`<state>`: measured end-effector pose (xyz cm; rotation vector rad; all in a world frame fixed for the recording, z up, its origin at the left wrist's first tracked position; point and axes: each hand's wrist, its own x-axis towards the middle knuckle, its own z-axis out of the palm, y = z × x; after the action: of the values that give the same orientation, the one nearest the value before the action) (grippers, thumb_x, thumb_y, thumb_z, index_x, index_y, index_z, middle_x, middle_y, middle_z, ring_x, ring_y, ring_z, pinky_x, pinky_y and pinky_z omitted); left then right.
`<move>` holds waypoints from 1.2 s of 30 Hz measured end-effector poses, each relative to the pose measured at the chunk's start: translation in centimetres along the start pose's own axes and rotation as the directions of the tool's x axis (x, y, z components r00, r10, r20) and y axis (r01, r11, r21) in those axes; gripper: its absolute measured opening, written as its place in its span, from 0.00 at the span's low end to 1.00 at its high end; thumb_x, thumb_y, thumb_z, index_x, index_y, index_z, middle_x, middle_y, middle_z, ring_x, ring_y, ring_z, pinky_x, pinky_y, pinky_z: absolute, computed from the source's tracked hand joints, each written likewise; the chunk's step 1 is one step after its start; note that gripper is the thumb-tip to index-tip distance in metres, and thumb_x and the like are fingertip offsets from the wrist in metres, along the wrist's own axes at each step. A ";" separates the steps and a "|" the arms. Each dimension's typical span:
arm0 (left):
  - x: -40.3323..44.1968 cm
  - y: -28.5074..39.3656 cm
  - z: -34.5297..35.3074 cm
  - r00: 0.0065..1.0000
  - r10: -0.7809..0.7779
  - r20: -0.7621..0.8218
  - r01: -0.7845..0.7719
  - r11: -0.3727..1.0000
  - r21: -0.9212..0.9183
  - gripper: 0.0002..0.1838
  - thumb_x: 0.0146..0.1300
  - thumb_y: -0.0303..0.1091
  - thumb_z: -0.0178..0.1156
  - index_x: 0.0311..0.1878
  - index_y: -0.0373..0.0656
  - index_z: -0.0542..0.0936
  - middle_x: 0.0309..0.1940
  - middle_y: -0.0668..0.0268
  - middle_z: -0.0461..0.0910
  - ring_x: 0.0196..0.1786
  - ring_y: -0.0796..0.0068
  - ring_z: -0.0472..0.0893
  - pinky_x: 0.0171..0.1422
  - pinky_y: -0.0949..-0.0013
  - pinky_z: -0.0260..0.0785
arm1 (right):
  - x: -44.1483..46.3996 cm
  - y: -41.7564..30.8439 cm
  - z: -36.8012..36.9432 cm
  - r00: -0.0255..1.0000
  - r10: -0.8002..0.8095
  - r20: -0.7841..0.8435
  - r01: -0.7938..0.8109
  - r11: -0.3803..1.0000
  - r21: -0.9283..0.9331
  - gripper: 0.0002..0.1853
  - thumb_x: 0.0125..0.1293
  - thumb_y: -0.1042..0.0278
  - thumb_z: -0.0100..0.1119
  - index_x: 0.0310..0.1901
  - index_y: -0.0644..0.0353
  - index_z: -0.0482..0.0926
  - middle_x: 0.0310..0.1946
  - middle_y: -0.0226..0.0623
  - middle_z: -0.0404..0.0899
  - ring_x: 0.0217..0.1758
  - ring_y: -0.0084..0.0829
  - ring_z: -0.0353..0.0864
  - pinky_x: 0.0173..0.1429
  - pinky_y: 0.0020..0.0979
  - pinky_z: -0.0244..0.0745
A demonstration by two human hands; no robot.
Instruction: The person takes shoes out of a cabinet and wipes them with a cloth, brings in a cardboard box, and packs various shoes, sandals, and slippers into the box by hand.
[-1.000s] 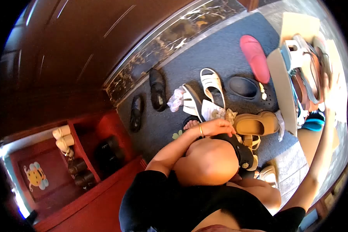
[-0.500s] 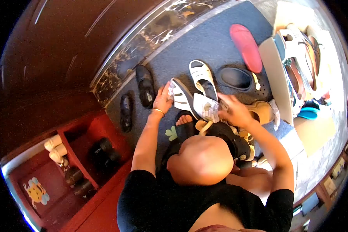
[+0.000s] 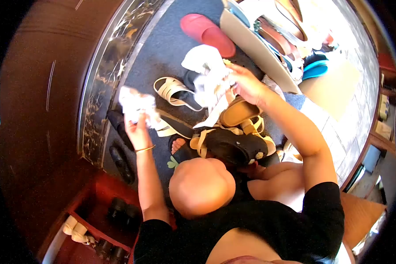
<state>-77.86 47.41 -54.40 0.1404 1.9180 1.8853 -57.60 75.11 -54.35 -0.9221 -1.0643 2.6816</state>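
My left hand (image 3: 137, 133) is raised at the left, its fingers closed on a crumpled white wad (image 3: 135, 101) that could be paper or thin plastic. My right hand (image 3: 247, 84) pinches a larger crumpled white sheet (image 3: 204, 60), which hangs down over the shoes; its material is hard to make out. Between the hands, a white strappy sandal (image 3: 169, 90) lies on the mat. The other white sandal (image 3: 175, 127) is just below my left hand's wad, partly hidden. Below my right hand rest a tan shoe (image 3: 240, 112) and a black clog (image 3: 229, 145).
A pink slipper (image 3: 207, 33) lies on the blue mat (image 3: 163, 48). An open cardboard box (image 3: 255, 48) full of shoes stands at upper right. Black shoes (image 3: 121, 163) sit by the wall at left. A red shelf (image 3: 114, 193) with shoes is at lower left.
Both hands have lifted off the white sandals, the left moving left and the right upward, each now with crumpled white material. The view has turned, shifting the box and slipper leftward.
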 end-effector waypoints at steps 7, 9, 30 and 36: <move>-2.9 1.0 16.0 0.616 -0.180 0.767 0.631 0.696 -0.344 0.27 0.64 0.42 0.59 0.62 0.41 0.66 0.57 0.63 0.72 0.60 0.67 0.73 0.60 0.60 0.70 | -1.3 -4.8 2.4 0.981 -0.188 0.045 0.172 0.955 0.241 0.16 0.59 0.72 0.55 0.50 0.64 0.75 0.42 0.37 0.80 0.46 0.28 0.80 0.54 0.30 0.75; -2.2 -0.2 18.4 0.576 -0.123 0.808 0.527 0.812 -0.252 0.31 0.64 0.44 0.58 0.67 0.42 0.62 0.57 0.63 0.72 0.57 0.71 0.74 0.56 0.68 0.71 | -0.8 -2.9 2.0 0.954 -0.249 -0.166 0.253 0.968 0.001 0.14 0.59 0.73 0.57 0.48 0.66 0.76 0.41 0.39 0.81 0.46 0.26 0.79 0.53 0.28 0.74; -4.2 6.9 27.5 0.478 -0.242 0.845 0.563 0.822 -0.083 0.26 0.70 0.51 0.50 0.65 0.46 0.66 0.57 0.63 0.73 0.54 0.71 0.77 0.54 0.60 0.73 | -10.3 -9.2 1.5 0.650 -0.669 0.360 0.425 -0.072 -0.902 0.55 0.39 0.53 0.78 0.71 0.47 0.58 0.73 0.49 0.44 0.73 0.48 0.52 0.71 0.46 0.58; -4.6 8.4 26.9 0.034 -0.307 0.951 0.345 0.897 0.277 0.37 0.66 0.47 0.56 0.71 0.42 0.54 0.66 0.59 0.65 0.67 0.61 0.66 0.70 0.57 0.58 | -11.3 -12.4 -4.1 0.639 -0.639 0.429 0.472 -0.114 -0.874 0.24 0.54 0.68 0.63 0.55 0.48 0.76 0.55 0.35 0.74 0.52 0.39 0.77 0.57 0.36 0.74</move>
<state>-65.53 71.09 -44.34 0.7028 0.7686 0.9038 -47.50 83.22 -42.91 -0.4055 -2.4623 0.8866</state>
